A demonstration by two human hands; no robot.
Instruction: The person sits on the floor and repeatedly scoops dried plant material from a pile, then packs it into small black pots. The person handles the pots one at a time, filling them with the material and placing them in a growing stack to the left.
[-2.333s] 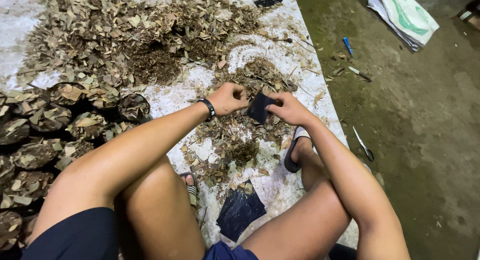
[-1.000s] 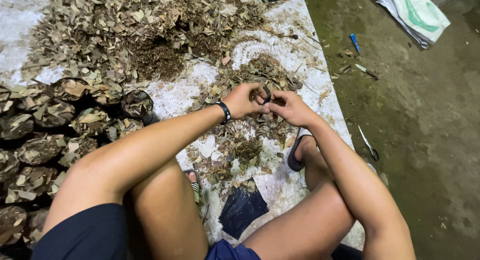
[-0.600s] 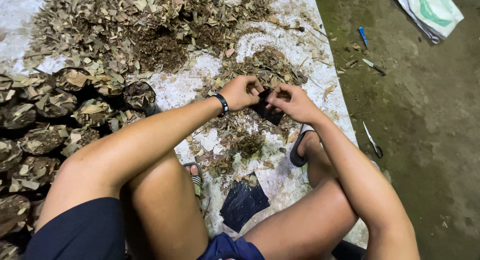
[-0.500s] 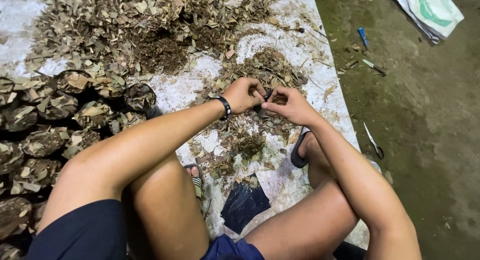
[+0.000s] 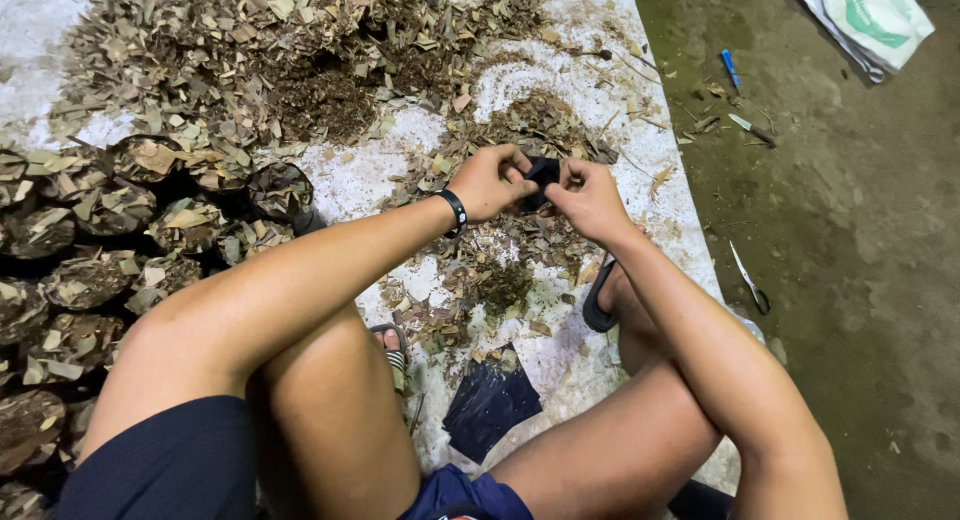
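Note:
Both hands meet over a white sheet (image 5: 640, 110) strewn with dry leaf litter. My left hand (image 5: 490, 182), with a black band on its wrist, and my right hand (image 5: 588, 197) pinch a small black plastic bag (image 5: 542, 171) between their fingertips. The bag is mostly hidden by the fingers. Beneath the hands lies a loose heap of crumbled leaves (image 5: 500, 280). A flat black plastic bag (image 5: 490, 402) lies on the sheet between my knees.
Several filled black bags of leaf mix (image 5: 280, 192) stand in rows at the left. A big pile of dry leaves (image 5: 270, 50) covers the far sheet. On the dirt floor at right lie scissors (image 5: 748, 280), a knife (image 5: 752, 130), a blue pen-like object (image 5: 731, 68) and a white sack (image 5: 862, 18).
The black bag, held spread wider before, is now bunched small between both hands' fingertips. The hands stayed over the same spot.

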